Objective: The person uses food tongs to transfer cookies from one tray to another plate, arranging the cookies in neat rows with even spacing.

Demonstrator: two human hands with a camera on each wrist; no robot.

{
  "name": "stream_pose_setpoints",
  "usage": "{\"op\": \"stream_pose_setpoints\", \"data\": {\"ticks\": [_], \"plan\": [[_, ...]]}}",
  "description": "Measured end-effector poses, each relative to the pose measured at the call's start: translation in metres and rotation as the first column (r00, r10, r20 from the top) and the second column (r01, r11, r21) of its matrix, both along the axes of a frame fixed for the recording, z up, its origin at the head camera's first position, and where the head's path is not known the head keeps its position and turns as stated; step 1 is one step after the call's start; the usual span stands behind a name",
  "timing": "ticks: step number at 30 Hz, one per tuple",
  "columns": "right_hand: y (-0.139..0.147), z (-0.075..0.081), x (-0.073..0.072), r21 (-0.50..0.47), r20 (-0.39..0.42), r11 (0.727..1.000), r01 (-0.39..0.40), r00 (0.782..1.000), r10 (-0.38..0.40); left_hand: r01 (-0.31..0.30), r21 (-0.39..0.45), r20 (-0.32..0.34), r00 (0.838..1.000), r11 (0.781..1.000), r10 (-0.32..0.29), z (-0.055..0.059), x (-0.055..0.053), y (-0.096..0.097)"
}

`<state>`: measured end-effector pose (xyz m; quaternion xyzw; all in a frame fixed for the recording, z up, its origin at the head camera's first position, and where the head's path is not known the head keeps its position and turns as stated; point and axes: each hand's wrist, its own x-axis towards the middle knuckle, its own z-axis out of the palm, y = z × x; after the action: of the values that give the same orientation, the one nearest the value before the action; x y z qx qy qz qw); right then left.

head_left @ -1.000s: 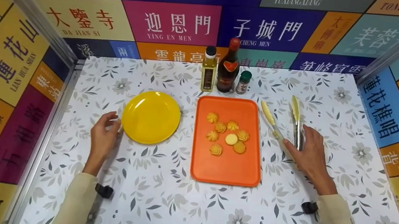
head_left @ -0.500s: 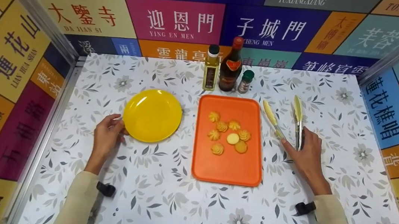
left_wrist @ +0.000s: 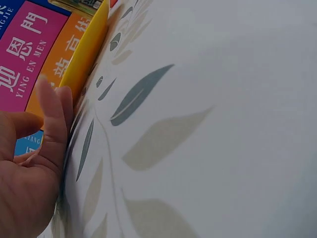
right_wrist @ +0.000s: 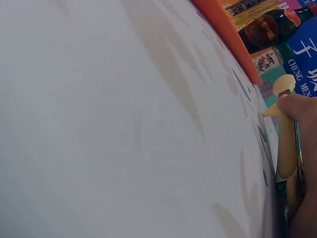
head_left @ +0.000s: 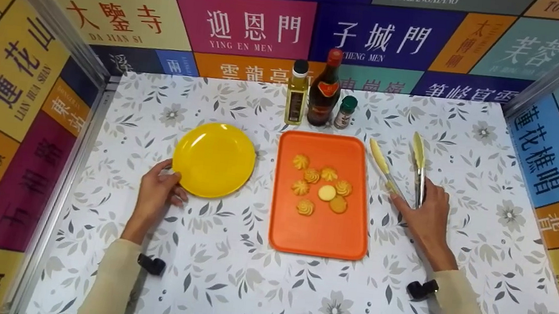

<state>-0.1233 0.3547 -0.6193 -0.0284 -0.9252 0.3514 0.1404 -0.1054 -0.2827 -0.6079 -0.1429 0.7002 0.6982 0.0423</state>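
The round yellow plate (head_left: 214, 160) is on the left of the table. My left hand (head_left: 156, 198) is at its lower left rim, thumb laid over the edge and forefinger along the side, pinching it. In the left wrist view the fingers (left_wrist: 52, 116) stand close to the plate (left_wrist: 89, 49). On the right, my right hand (head_left: 428, 216) grips metal tongs (head_left: 387, 175) with pale yellow tips; their arms are spread apart and point away from me. Between the hands an orange tray (head_left: 315, 240) holds several piped cookies (head_left: 305, 207), one lying flat side up.
Behind the tray stand an oil bottle (head_left: 295, 98), a dark bottle with a red cap (head_left: 324, 93) and a small green-capped shaker (head_left: 346, 113). Printed wall panels (head_left: 252, 25) enclose the patterned table (head_left: 243, 290) at the back and sides.
My left hand has moved right and come onto the plate's rim, its thumb now over the edge. The right hand still holds the tongs, its wrist shifted slightly left.
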Motion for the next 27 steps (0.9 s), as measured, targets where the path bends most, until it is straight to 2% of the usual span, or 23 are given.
{"op": "stream_pose_setpoints", "data": {"ticks": [5, 16, 21, 27], "plan": [[-0.0020, 0.0013, 0.0019, 0.010, 0.041, 0.999, 0.032, 0.999, -0.033, 0.025, -0.007, -0.007, 1.000, 1.000, -0.025, -0.0024, 0.0002, -0.0005], [-0.0068, 0.0071, 0.0049, 0.026, 0.121, 0.995, 0.099, 0.987, -0.101, 0.007, 0.012, -0.045, 0.999, 1.000, -0.007, -0.0044, 0.0011, 0.0039], [-0.0083, 0.0053, 0.0065, 0.005, 0.100, 0.994, 0.111, 0.989, -0.111, 0.000, 0.001, -0.052, 0.999, 1.000, 0.000, -0.0053, 0.0021, 0.0045], [-0.0079, -0.0009, 0.0078, 0.005, 0.037, 0.994, 0.105, 0.994, -0.106, -0.012, -0.010, -0.073, 0.997, 1.000, 0.011, -0.0066, 0.0025, 0.0044]]}}
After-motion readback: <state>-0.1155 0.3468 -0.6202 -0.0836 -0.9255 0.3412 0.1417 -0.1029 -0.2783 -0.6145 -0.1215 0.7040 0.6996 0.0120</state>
